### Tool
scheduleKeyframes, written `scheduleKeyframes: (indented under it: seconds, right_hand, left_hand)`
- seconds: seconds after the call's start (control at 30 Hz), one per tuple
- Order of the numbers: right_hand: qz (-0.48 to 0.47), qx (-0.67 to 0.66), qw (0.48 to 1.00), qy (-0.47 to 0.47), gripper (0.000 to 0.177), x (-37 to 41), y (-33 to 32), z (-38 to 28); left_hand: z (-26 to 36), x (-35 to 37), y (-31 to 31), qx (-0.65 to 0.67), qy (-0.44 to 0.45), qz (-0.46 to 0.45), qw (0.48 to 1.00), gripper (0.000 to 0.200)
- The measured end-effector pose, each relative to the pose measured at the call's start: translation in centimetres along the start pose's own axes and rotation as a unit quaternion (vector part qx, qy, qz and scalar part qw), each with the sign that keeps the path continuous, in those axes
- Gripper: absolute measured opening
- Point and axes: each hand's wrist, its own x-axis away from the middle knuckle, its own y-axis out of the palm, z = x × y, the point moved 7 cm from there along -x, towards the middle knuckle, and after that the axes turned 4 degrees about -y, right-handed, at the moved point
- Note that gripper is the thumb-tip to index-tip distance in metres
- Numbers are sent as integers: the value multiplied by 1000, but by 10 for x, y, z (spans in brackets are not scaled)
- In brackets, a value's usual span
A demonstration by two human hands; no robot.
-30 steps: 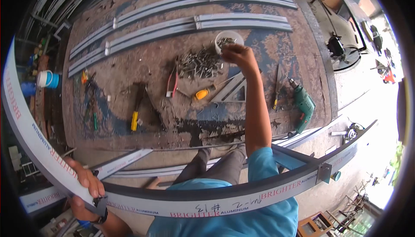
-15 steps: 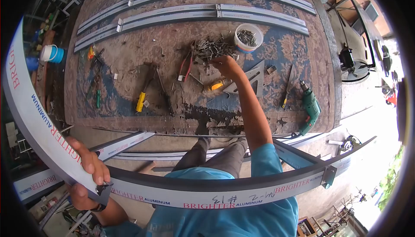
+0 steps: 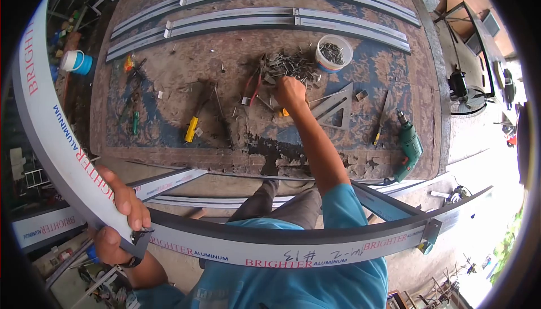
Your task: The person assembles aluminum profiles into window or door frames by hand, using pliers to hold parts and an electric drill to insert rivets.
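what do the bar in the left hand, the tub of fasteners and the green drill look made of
Bar: likely aluminum, since its print says so; the smooth white face may be film.
Tub: probably smooth plastic, with a pale, translucent-looking rim.
Drill: apparently molded plastic, by its soft sheen; gray chuck, probably metal.

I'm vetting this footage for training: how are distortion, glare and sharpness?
Head view: wide-angle distortion seems to bow the white bar near the bottom, and the corners go black; head view: glare washes out the floor at right; head view: green drill clear, fastener pile harder to separate.
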Motion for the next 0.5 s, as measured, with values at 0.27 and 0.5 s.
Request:
scheduleKeyframes:
  seconds: [0.27, 0.5]
  right_hand:
    - [173, -373, 911, -27, 14, 75, -70, 2]
    - [61, -345, 936, -34, 15, 322, -87, -6]
  left_hand:
    - [3, 2, 8, -4, 14, -31, 999, 83]
    - [14, -4, 86, -48, 108, -158, 980, 91]
